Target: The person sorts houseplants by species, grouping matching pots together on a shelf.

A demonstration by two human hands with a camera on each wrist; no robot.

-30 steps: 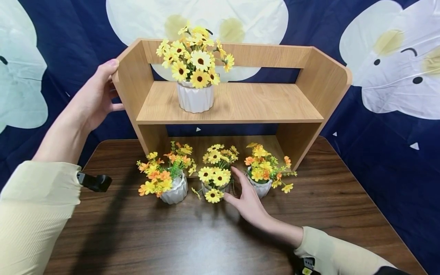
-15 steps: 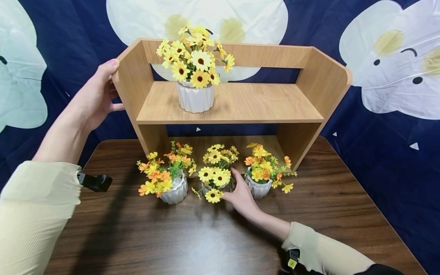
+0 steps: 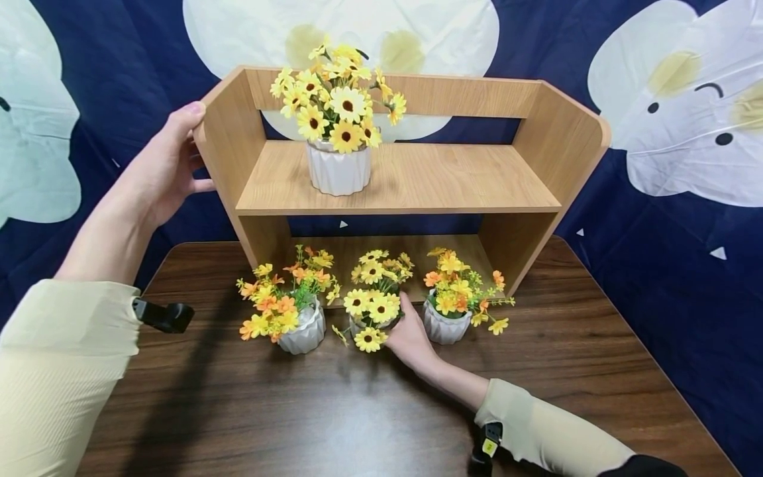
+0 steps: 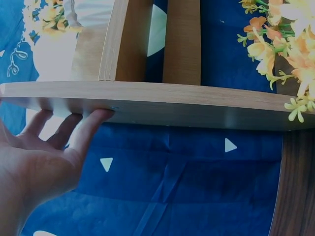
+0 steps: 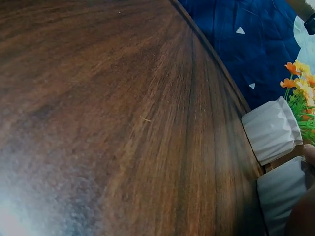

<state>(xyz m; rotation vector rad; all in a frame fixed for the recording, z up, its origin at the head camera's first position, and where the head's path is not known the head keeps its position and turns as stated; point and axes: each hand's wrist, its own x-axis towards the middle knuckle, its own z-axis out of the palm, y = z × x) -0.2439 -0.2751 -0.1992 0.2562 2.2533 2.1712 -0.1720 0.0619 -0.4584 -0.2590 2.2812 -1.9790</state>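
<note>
The right hand (image 3: 410, 336) is wrapping its fingers around the middle pot (image 3: 372, 323), a small ribbed white pot of yellow daisies sitting on the table (image 3: 357, 411) between two similar pots, just before the shelf (image 3: 405, 179). The left hand (image 3: 163, 165) is resting straight fingers against the shelf's side panel.

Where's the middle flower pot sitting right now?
In the head view, the middle flower pot stands on the table before the wooden shelf, between two other pots, with the right hand against its right side.

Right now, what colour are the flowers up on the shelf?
Yellow flowers with dark centres; the head view shows them best.
</note>
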